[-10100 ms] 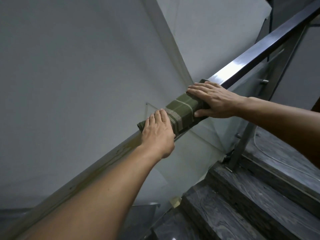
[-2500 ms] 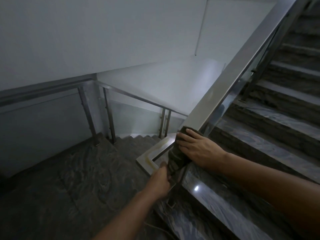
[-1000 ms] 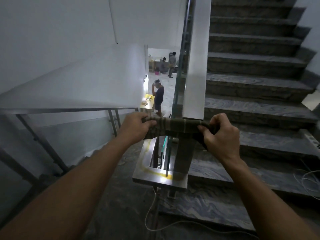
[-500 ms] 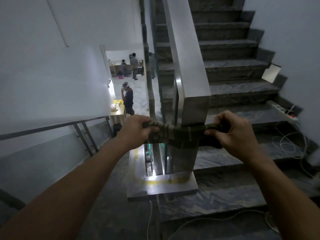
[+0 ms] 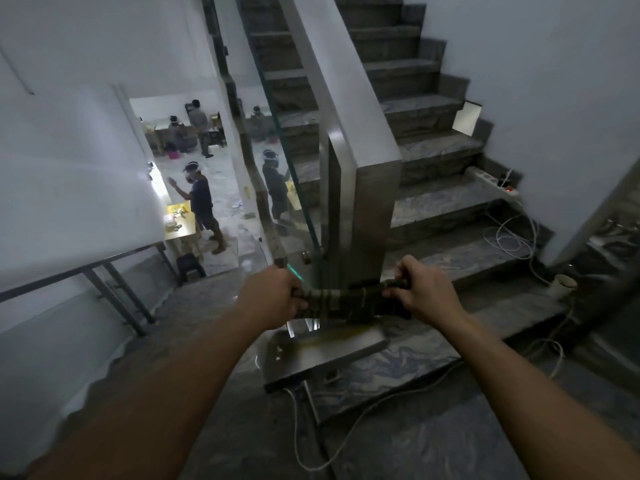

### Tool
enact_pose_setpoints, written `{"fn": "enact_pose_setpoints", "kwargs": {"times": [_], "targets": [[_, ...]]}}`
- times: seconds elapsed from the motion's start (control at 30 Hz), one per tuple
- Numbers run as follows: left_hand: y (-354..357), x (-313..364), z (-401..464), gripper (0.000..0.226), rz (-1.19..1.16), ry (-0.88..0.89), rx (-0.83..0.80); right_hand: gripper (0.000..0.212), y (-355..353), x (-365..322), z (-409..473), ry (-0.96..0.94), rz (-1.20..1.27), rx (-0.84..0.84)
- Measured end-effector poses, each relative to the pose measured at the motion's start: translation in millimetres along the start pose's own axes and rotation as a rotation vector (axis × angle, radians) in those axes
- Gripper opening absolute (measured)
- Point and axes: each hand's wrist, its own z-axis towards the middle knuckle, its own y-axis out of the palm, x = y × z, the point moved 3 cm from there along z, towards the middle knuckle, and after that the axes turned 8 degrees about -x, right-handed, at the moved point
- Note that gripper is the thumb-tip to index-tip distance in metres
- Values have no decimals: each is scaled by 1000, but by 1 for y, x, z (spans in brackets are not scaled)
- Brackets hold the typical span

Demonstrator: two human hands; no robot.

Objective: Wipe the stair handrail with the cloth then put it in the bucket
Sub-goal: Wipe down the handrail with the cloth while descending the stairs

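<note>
Now, working from the left, our left hand (image 5: 273,296) is curled shut around one end of the cloth (image 5: 341,301), knuckles up. The cloth stretches taut across to our right hand (image 5: 420,294), whose fingers are also closed tight on the other end. The striped band hangs in the air in front of the lower end of the handrail (image 5: 349,109), at the foot of its post (image 5: 363,230) and above the steel base plate (image 5: 322,355); whether it touches the post we cannot tell.

No bucket shows anywhere, so we judge the wiping is near its end and the drop is still ahead. Turning to look for the bucket could pull our eyes off our footing.

That matters because a white cable (image 5: 349,431) loops over the landing floor just below the plate, right where we would step. More cords (image 5: 509,237) trail from the power strip (image 5: 491,181) along the right edge of the stairs. With both hands full, a snagged foot leaves us nothing to catch the rail with.

A pale cup (image 5: 562,285) stands on the step at far right, easy to kick over.
</note>
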Motion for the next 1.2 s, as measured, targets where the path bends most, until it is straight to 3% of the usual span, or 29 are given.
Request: {"fn": "enact_pose_setpoints", "kwargs": {"times": [0.13, 0.27, 0.33, 0.43, 0.53, 0.6, 0.7, 0.87, 1.03, 1.2], "targets": [[14, -3, 0, 19, 107, 56, 44, 34, 11, -5, -17, 87, -86, 136], [29, -12, -8, 17, 117, 156, 173, 16, 35, -19, -50, -81, -175, 301], [42, -21, -10, 17, 83, 142, 90, 13, 50, -22, -62, -74, -211, 247], [58, -30, -15, 28, 76, 163, -40, 29, 63, -33, -74, 7, -235, 121], [67, -30, -23, 54, 184, 230, -53, 55, 68, -48, -79, 12, -306, 18], [68, -23, -32, 67, 267, 223, -82, 61, 74, -54, -79, 109, -329, -115], [71, -17, -40, 59, 363, 194, -71, 62, 84, -59, -75, 198, -337, -263], [70, -15, -45, 45, 388, 211, 19, 60, 81, -69, -74, 154, -391, -278], [64, -28, -45, 30, 314, 176, 17, 52, 88, -95, -89, -21, -489, -310], [62, -30, -42, 47, 97, 56, -102, 53, 92, -86, -79, 131, -370, -277]]}}
